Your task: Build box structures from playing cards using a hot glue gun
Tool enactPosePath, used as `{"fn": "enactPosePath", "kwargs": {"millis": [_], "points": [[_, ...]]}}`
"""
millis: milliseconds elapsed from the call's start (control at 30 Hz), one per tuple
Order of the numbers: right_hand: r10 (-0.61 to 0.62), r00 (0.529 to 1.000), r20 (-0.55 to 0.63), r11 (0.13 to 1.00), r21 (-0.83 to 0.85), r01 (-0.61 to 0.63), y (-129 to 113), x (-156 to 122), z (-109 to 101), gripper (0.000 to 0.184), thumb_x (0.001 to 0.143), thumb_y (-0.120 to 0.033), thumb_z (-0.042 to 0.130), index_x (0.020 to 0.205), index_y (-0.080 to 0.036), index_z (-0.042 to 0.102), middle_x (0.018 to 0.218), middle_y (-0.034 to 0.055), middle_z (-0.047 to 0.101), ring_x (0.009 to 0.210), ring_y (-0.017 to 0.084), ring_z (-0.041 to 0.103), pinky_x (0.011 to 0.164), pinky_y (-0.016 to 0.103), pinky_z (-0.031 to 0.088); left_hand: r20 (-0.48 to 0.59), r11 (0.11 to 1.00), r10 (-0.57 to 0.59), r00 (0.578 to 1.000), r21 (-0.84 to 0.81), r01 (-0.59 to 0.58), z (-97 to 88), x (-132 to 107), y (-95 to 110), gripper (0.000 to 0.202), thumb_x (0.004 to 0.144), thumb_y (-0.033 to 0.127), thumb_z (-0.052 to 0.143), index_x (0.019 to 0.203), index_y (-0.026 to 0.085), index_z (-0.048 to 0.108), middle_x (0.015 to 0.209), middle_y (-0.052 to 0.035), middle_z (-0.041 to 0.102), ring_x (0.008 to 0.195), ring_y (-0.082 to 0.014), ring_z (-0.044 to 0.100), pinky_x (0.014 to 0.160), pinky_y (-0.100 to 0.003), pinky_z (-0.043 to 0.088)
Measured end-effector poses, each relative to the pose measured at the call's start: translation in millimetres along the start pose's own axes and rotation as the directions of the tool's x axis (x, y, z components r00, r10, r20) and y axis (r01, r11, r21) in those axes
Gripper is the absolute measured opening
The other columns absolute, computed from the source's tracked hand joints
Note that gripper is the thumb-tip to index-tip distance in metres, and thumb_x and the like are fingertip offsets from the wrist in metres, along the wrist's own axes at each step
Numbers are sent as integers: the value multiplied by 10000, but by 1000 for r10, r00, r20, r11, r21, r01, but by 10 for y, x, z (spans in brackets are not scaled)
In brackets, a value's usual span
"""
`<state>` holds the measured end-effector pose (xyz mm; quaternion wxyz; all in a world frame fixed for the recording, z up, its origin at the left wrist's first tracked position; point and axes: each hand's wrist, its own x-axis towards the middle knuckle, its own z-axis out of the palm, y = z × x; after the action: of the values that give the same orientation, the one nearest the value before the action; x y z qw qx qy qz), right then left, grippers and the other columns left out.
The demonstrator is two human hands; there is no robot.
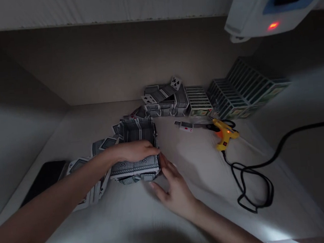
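Observation:
A box built from grey-patterned playing cards (134,169) sits on the white surface in front of me, its top uncovered and its dark inside showing. My left hand (139,150) reaches across it, fingers closed at the right wall; its fingertips are partly hidden. Against the outer right side of the box lie the outstretched fingers of my right hand (176,190), with the thumb held apart near the front corner. A bow-like piece of folded cards (138,178) shows along the front of the box.
Loose playing cards (89,194) and a black phone-like slab (46,180) lie left. Behind stands another card structure (161,108), beside striped card stacks (199,99). A yellow glue gun (225,133) with a looped black cable (256,206) is right. A white device (255,18) hangs overhead.

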<state>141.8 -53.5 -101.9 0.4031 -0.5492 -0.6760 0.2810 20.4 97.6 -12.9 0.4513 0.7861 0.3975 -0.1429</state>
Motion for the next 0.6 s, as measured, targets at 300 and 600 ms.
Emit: {"fn": "enactPosePath", "kwargs": {"millis": [300,600], "points": [[-91,995,-42,996,-25,90,-44,90,-90,693,856,-240,531,1475,-178,225,1467,141,396,1359,242,364,1083,437,393,-147,990,88,985,-94,-102,40,-42,-36,390,766,487,410,604,177,583,615,5,548,641,-149,488,577,-217,375],[-358,932,-50,925,-153,347,-313,524,-546,675,842,-266,579,1444,-141,301,1470,151,385,1385,252,307,1119,452,339,-589,913,-15,808,-338,-229,32,-295,101,325,744,472,469,615,201,594,638,12,588,681,-172,523,637,-244,424]]}}
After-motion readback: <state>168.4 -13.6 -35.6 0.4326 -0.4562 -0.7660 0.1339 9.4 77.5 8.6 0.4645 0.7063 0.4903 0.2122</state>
